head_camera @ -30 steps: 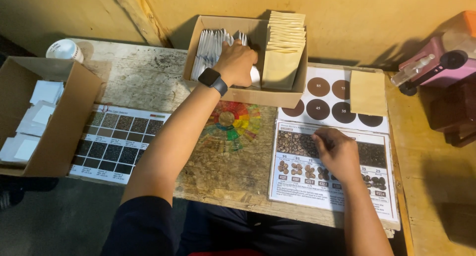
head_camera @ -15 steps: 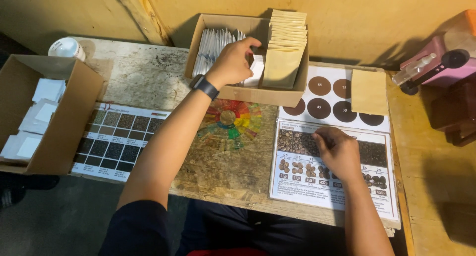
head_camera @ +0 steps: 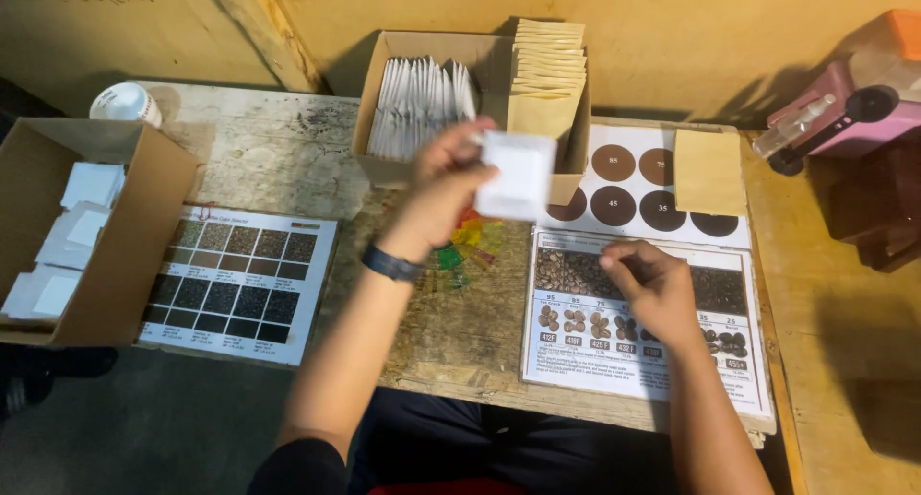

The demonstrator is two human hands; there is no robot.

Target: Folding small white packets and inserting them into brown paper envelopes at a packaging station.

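Observation:
My left hand (head_camera: 443, 190) is raised above the table and holds a small white packet (head_camera: 518, 174) by its left edge. It hovers in front of an open cardboard box (head_camera: 384, 159) that holds a row of white packets (head_camera: 417, 106) and a stack of brown paper pouches (head_camera: 547, 73). My right hand (head_camera: 648, 282) rests with curled fingers on a printed chart of coffee beans (head_camera: 585, 356); whether it pinches anything is hidden. A dark watch sits on my left wrist (head_camera: 389, 263).
A second cardboard box (head_camera: 129, 241) with white packets stands at the left. A dark swatch chart (head_camera: 240, 284) lies beside it. A brown pouch (head_camera: 708, 172) lies on a sheet of brown circles. A pink device (head_camera: 844, 111) sits far right, a white cup (head_camera: 125, 102) far left.
My left hand has lifted out of the back box with a white packet and drawn it toward me. My right hand stays on the bean chart.

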